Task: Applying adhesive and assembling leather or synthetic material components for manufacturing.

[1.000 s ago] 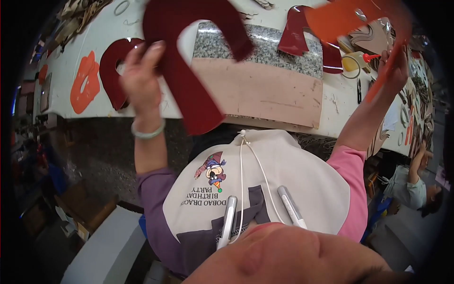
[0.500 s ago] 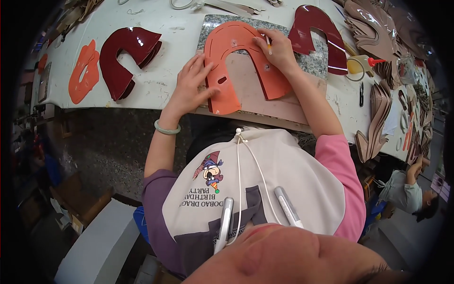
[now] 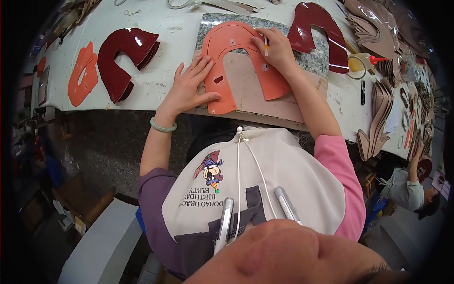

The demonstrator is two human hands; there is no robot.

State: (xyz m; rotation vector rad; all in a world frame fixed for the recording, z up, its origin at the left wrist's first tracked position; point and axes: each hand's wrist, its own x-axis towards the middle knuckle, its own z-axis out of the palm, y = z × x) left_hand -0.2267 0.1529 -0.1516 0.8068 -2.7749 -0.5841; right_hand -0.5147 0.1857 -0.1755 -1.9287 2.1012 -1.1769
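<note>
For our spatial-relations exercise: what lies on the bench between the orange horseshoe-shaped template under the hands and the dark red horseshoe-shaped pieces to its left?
Head view: only bare white bench top separates the orange template from the dark red stack.

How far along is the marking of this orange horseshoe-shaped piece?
Done: the orange horseshoe-shaped piece lies flat on the work board. In hand: the left hand presses it down while the right hand holds a pen at its upper right curve. Left: the stack of dark red pieces lies untouched to the left.
</note>
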